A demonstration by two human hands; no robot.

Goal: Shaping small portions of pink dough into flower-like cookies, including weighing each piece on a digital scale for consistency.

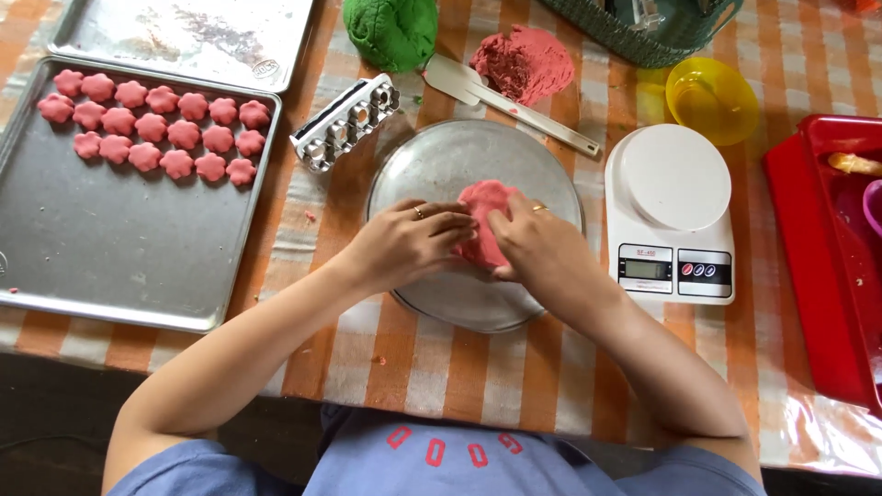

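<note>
Both hands press the pink dough [485, 220] flat on the round metal plate [432, 165], the left hand [409, 243] and right hand [542, 243] with fingers [455, 223] closed on its edges; I'd say even, gentle pressure keeps its thickness uniform.

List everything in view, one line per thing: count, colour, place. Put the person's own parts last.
Flower-shaped dough pieces: about 21, pink, in rows on the near tray.
Baking trays: two, grey metal, far left.
Cutter: one, metal and white, between tray and plate.
Round plate: one, silver, centre.
Pink dough piece: one, on the plate, under both hands.
Green dough ball: one, top centre.
Pink dough lump: one, top centre.
Spatula: one, white, beside the lump.
Kitchen scale: one, white, right of plate.
Bowl: one, yellow, above scale.
Basket: one, green, top.
Red tray: one, far right.
Tablecloth: orange-white stripes.
Left hand, right hand: pressing the dough, a ring on each.
</note>
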